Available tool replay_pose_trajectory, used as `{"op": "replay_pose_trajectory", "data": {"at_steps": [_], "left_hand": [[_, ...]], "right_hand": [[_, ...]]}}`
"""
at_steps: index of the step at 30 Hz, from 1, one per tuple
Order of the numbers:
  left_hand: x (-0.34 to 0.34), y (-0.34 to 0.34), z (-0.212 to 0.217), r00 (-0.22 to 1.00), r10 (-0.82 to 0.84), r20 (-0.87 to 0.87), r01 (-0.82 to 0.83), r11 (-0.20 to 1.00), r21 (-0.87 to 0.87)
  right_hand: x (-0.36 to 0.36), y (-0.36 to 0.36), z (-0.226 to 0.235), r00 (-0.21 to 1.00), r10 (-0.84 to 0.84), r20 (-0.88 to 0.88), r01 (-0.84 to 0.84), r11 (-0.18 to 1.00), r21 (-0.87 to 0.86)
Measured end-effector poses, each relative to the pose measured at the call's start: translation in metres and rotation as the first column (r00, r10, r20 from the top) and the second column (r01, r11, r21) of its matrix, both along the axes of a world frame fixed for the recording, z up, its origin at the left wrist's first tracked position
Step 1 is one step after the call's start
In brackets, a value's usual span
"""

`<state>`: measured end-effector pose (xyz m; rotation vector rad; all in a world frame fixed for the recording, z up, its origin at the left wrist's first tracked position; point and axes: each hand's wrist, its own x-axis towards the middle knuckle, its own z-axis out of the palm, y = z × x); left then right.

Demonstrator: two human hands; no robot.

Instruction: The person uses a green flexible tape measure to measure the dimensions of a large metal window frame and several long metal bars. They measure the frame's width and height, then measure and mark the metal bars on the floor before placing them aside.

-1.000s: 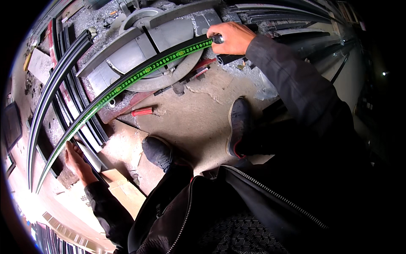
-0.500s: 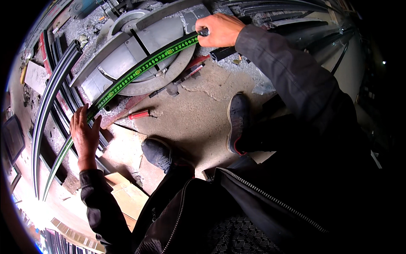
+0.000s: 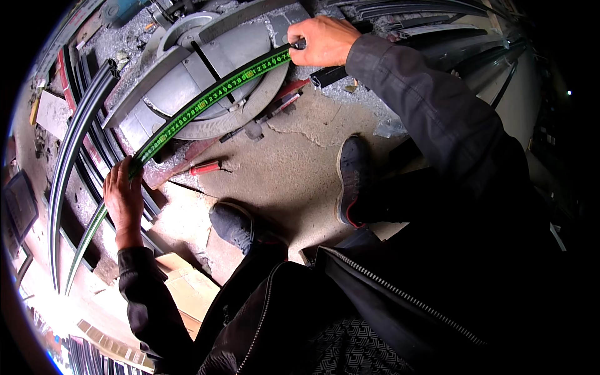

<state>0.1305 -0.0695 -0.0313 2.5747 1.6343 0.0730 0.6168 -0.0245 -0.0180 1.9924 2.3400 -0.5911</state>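
A green tape measure blade (image 3: 212, 97) stretches in front of me, along a dark strip that shows at its upper edge. At the upper middle, my right hand (image 3: 322, 42) is closed around its far end, where a small dark piece pokes out between the fingers. On the left, my left hand (image 3: 125, 203) pinches the blade, thumb against fingers. Past that hand the blade runs on toward the lower left. Beneath the blade lies the round grey metal base (image 3: 209, 130) of a saw, with a dark slot and a fence.
Long dark profiles (image 3: 67, 150) lie at the left, with more profiles (image 3: 431, 34) at the upper right. A red-handled tool (image 3: 205, 168) rests on the concrete floor (image 3: 287, 169) near my shoes (image 3: 231, 226). Metal shavings (image 3: 128, 40) surround the saw. Cardboard (image 3: 187, 284) lies beside my left forearm.
My left thumb, apart from the fingers before, has closed onto the tape measure blade. My right hand has shifted very slightly left, still gripping the blade's end.
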Motion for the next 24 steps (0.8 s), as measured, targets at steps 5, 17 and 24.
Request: {"op": "replay_pose_trajectory", "data": {"at_steps": [5,17,24], "left_hand": [[0.0012,0.0001,-0.001,1.0,-0.005,0.012,0.005,0.999,0.033],[0.0013,-0.0006,-0.0032,1.0,0.022,0.016,-0.022,1.0,-0.008],[0.002,-0.0006,-0.0033,0.999,0.036,0.015,-0.036,0.999,-0.021]], "right_hand": [[-0.0026,-0.0006,0.0022,1.0,-0.021,0.015,0.021,1.0,0.002],[-0.0019,-0.0007,0.0006,1.0,-0.012,0.012,0.012,1.0,0.018],[-0.0018,-0.0008,-0.0034,1.0,-0.013,0.022,0.012,0.999,0.037]]}}
